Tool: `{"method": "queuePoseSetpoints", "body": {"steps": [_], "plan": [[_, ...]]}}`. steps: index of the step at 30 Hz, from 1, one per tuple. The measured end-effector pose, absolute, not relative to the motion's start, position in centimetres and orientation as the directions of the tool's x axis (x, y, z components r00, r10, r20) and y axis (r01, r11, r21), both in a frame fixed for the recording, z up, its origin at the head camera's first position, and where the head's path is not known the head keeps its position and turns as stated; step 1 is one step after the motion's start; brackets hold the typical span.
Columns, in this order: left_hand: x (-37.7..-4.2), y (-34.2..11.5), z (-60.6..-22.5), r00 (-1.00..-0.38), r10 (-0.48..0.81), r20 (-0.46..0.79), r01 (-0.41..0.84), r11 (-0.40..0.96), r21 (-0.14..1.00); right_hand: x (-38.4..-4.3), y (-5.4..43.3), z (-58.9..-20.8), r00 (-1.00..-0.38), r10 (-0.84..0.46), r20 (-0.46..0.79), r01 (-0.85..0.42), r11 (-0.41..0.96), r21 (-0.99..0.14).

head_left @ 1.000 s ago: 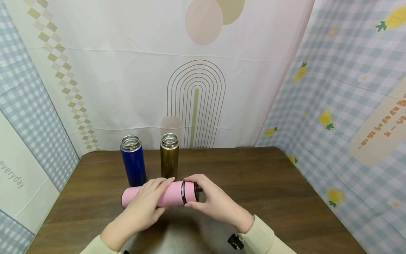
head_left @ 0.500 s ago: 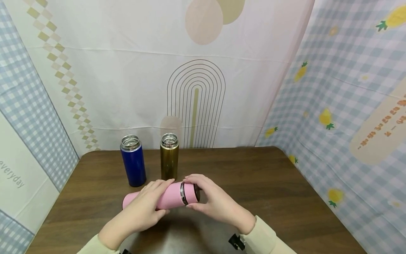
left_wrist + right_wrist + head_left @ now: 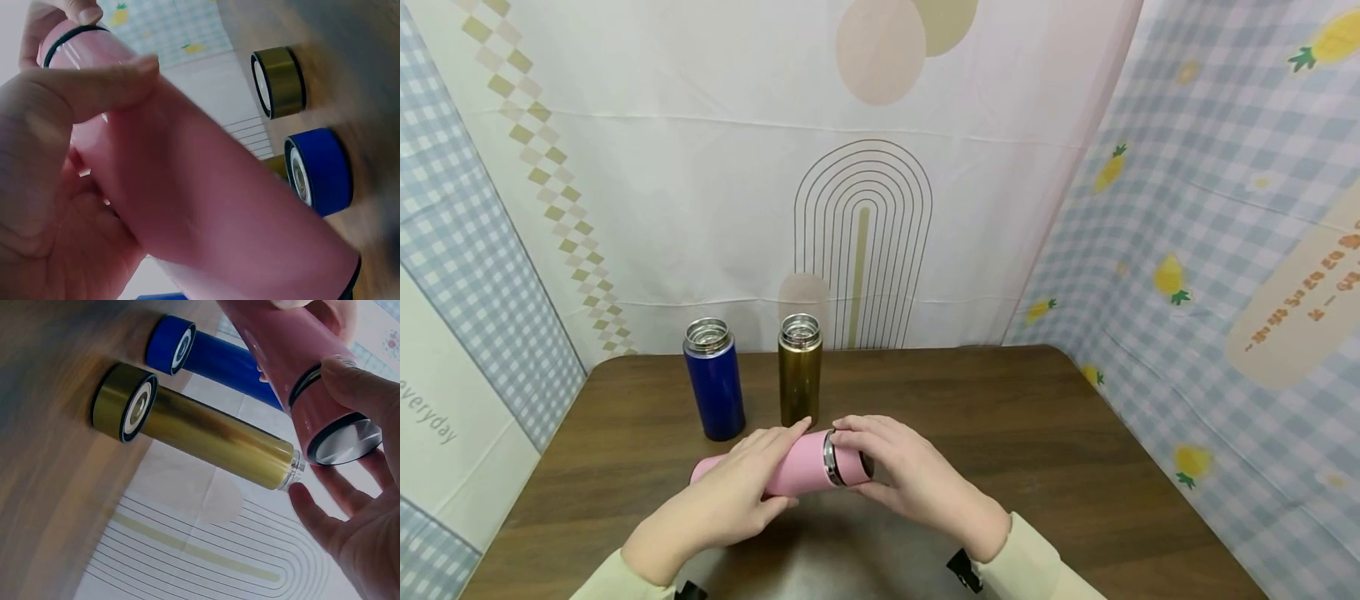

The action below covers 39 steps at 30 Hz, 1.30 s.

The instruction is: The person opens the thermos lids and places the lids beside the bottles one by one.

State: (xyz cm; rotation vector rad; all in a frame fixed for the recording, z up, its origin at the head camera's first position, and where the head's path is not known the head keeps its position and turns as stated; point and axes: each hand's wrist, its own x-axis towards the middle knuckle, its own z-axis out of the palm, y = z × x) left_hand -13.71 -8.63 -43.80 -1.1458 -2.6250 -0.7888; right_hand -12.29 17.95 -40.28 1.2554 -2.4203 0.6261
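Observation:
A pink thermos bottle (image 3: 805,462) lies across the front of the two other bottles, its lid end pointing right. My left hand (image 3: 730,487) grips its body, thumb along the near side and fingers over the top. At the other end my right hand (image 3: 917,475) holds the pink lid (image 3: 322,428), thumb near the silver seam and fingers round the far side. The lid sits on the bottle, and its dark end disc shows in the right wrist view. In the head view the left hand hides part of the body.
An uncapped blue bottle (image 3: 715,392) and an uncapped gold bottle (image 3: 800,375) stand upright at the back left of the brown table (image 3: 1000,417). Their lids, one gold (image 3: 284,81) and one blue (image 3: 325,172), rest on the table, hidden in the head view. Patterned cloth hangs behind.
The right hand's fingers have turned over the lid toward the left, with the hand rolling round it. The thermos has tilted slightly, and the left forearm has shifted a little left.

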Motion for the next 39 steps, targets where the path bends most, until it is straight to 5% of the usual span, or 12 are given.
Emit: {"method": "queuePoseSetpoints", "body": {"steps": [3,6,10,15,19,28,39], "plan": [[-13.69,-8.77,-43.59,-0.670,0.649,0.360,0.740,0.544,0.397,-12.24,18.03,-40.23,-0.504,-0.690,0.520,-0.851,0.501,-0.160],[-13.78,-8.72,-43.51,-0.655,0.649,0.387,0.755,0.536,0.377,-12.28,17.93,-40.31,-0.520,-0.669,0.531,-0.843,0.503,-0.192],[-13.94,-8.64,-43.53,-0.636,0.637,0.435,0.771,0.543,0.333,-12.16,17.75,-40.43,-0.637,-0.620,0.457,-0.771,0.514,-0.378],[-14.15,-8.59,-43.48,-0.612,0.626,0.484,0.785,0.552,0.280,-11.89,17.73,-40.36,-0.819,-0.518,0.247,-0.537,0.536,-0.652],[-14.21,-8.59,-43.53,-0.606,0.627,0.490,0.786,0.567,0.246,-12.13,17.67,-40.23,-0.870,-0.466,0.159,-0.423,0.543,-0.725],[-14.12,-8.62,-43.87,-0.611,0.633,0.476,0.783,0.573,0.242,-12.47,17.93,-40.53,-0.858,-0.484,0.173,-0.463,0.581,-0.670],[-14.16,-8.81,-43.93,-0.621,0.632,0.464,0.776,0.579,0.250,-12.27,18.30,-40.60,-0.727,-0.595,0.341,-0.672,0.519,-0.528]]}}
